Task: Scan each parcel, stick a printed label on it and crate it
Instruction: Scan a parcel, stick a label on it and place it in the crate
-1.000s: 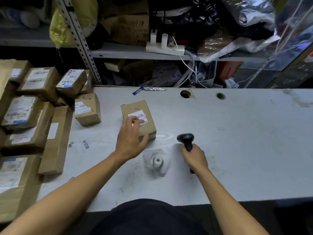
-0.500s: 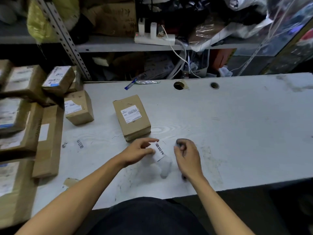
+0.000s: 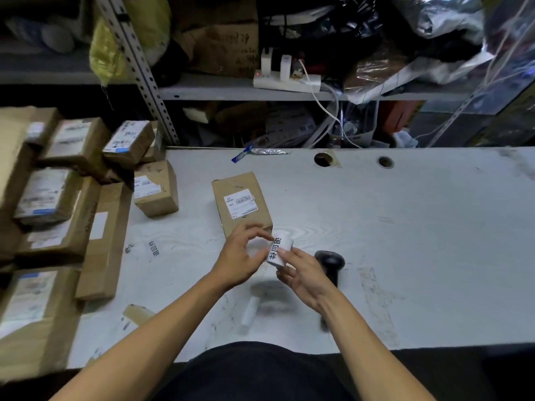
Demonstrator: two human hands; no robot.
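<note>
A brown cardboard parcel [image 3: 241, 202] with a white barcode sticker lies in the middle of the white table [image 3: 405, 227]. Just in front of it, both hands hold a white printed label [image 3: 278, 250] with black characters, lifted above the table. My left hand [image 3: 241, 257] pinches its left edge and my right hand [image 3: 304, 273] pinches its lower right edge. The black handheld scanner [image 3: 330, 263] lies on the table just right of my right hand. The blurred white label roll [image 3: 252, 308] trails on the table below the hands.
Several labelled cardboard parcels [image 3: 58, 198] are stacked along the table's left side, one separate box [image 3: 156, 188] nearest the middle. A metal shelf [image 3: 260, 91] with a power strip, cables and bags runs behind the table. Two cable holes [image 3: 322, 159] sit near the back edge.
My left hand left the parcel and came to the label roll. My right hand let go of the scanner, which now lies on the table. Both hands lifted the printed label.
</note>
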